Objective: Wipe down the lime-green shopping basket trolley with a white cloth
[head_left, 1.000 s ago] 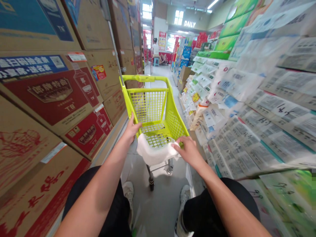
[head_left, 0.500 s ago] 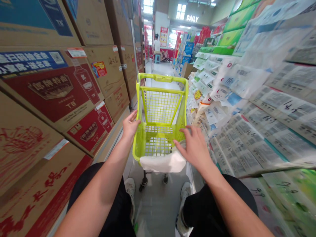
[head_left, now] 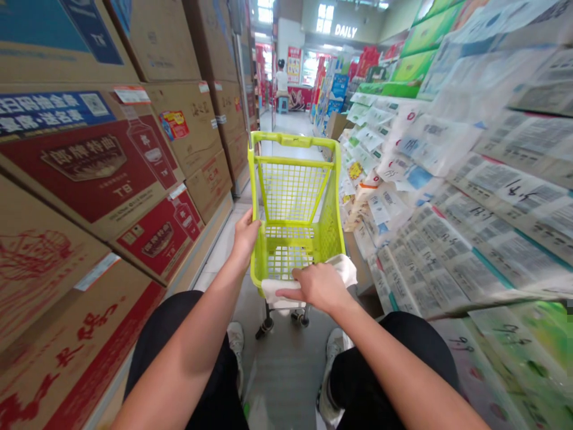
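— Layout?
— Stacked boxes (head_left: pixel 89 161) on my left, packs (head_left: pixel 447 251) on my right, lime cart (head_left: pixel 290 242) between them, in front of me.
— Cloth?
— White cloth (head_left: pixel 346 270), draped over the cart's near end.
— Grip?
— My right fingers (head_left: pixel 308 276) pinch the cloth there; my left fingers (head_left: pixel 253 229) pinch the cart's left side.

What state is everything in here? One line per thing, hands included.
Cart: upright
White cloth: rumpled, draped over the cart's near edge
Left hand: holding the cart's left side
Right hand: closed over the cloth
Cartons: stacked
Wrapped packs: stacked
Person ahead: seated on blue stool
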The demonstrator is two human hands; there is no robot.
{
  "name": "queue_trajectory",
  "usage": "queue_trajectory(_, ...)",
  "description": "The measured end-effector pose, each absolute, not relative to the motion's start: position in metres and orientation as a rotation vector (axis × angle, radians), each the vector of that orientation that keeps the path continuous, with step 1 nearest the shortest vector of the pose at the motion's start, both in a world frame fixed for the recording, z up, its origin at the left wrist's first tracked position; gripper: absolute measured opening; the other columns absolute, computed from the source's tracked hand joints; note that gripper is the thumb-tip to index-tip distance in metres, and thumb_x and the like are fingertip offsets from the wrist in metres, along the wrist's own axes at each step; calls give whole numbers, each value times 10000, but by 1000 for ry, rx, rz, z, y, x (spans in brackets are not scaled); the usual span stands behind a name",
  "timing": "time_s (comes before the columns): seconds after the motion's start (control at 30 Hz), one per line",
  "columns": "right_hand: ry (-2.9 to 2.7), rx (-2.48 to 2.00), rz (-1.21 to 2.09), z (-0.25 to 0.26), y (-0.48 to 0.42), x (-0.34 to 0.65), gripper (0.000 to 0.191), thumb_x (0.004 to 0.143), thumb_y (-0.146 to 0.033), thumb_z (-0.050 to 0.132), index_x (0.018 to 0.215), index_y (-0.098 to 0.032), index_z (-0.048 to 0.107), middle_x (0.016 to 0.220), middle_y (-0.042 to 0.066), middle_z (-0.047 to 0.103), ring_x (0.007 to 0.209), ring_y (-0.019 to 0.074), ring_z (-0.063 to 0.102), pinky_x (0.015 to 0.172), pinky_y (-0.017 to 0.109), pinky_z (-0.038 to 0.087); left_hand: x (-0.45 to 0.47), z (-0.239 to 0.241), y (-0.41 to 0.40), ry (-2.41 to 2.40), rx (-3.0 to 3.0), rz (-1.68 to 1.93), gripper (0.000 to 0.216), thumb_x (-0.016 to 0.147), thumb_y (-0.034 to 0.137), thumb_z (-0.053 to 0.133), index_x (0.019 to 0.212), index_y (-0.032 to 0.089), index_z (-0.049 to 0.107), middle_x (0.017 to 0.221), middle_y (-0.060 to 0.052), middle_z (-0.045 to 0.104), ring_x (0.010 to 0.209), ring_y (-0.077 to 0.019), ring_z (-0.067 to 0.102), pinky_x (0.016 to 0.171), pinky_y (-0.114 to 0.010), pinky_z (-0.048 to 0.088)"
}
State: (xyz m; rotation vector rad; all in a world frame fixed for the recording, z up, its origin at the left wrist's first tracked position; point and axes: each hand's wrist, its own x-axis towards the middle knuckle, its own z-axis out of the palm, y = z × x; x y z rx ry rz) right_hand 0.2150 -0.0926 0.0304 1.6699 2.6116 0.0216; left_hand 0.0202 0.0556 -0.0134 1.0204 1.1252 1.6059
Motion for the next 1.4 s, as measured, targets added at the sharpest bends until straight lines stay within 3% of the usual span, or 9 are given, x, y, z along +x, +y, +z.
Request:
queue_trajectory(0.1, 2650, 1614, 36, 27, -93, 199, 688, 981, -782, 389, 943, -204, 759, 804, 122, 782, 762, 279, 766, 669, 313, 500, 24, -10, 40, 1141, 1132, 1524, 657, 637, 113, 615, 1288, 182, 674, 1070, -58, 767, 1038, -268, 725, 940, -388, 587)
queue_trajectory(0.43, 2820, 1502, -5, 23, -95, 152, 555, 1065, -622, 390, 1014, -181, 724, 867, 121, 787, 825, 230, 766, 728, 275, 493, 14, -5, 23, 1052, 1074, 1361, 1025, 558, 45, 599, 1556, 229, 460, 1176, -66, 758, 960, -261, 742, 796, -333, 620)
queue_trajectory(0.6, 2787, 1523, 30, 20, -92, 152, 498, 1089, -574, 375, 1052, -200, 702, 933, 105, 791, 825, 191, 759, 680, 238, 453, 2, -3, 31, 954, 997, 1314, 1125, 534, 54, 605, 1621, 244, 385, 1309, -77, 726, 1004, -250, 742, 812, -304, 629)
queue_trajectory(0.77, 2673, 1609, 14, 18, -90, 178, 469, 1087, -575, 394, 1051, -218, 696, 909, 86, 792, 801, 188, 754, 629, 240, 397, -5, -3, 47, 1030, 995, 1253, 1207, 500, 18, 572, 1653, 277, 322, 1371, -74, 703, 1016, -260, 747, 686, -254, 618)
queue_trajectory(0.9, 2610, 1674, 55, 19, -88, 210, 457, 1068, -591, 433, 1019, -221, 698, 891, 80, 789, 820, 213, 762, 625, 257, 372, -9, -3, 63, 989, 1022, 1201, 1149, 501, 16, 601, 1602, 291, 424, 1287, -63, 745, 988, -278, 756, 619, -247, 602)
queue_trajectory(1.1, 2560, 1656, 92, 19, -87, 212, 460, 1072, -582, 414, 1052, -217, 694, 883, 102, 788, 820, 233, 767, 671, 268, 433, 17, -4, 60, 991, 991, 1425, 862, 528, 41, 646, 1377, 186, 643, 1135, -57, 789, 1018, -285, 749, 716, -276, 627)
queue_trajectory(1.27, 2657, 1600, 89, 16, -89, 177, 430, 1094, -517, 399, 1055, -193, 679, 883, 110, 786, 786, 224, 768, 670, 277, 484, 48, -1, 30, 952, 1014, 1505, 769, 589, 45, 615, 1340, 201, 667, 1174, -48, 779, 1081, -270, 736, 788, -292, 630)
queue_trajectory(1.4, 2727, 1561, 120, 18, -90, 158, 421, 1108, -478, 369, 1047, -174, 653, 849, 106, 773, 784, 224, 772, 634, 269, 485, 44, 1, 28, 944, 1021, 1473, 845, 577, 15, 578, 1396, 211, 643, 1192, -35, 776, 1108, -267, 728, 821, -300, 632)
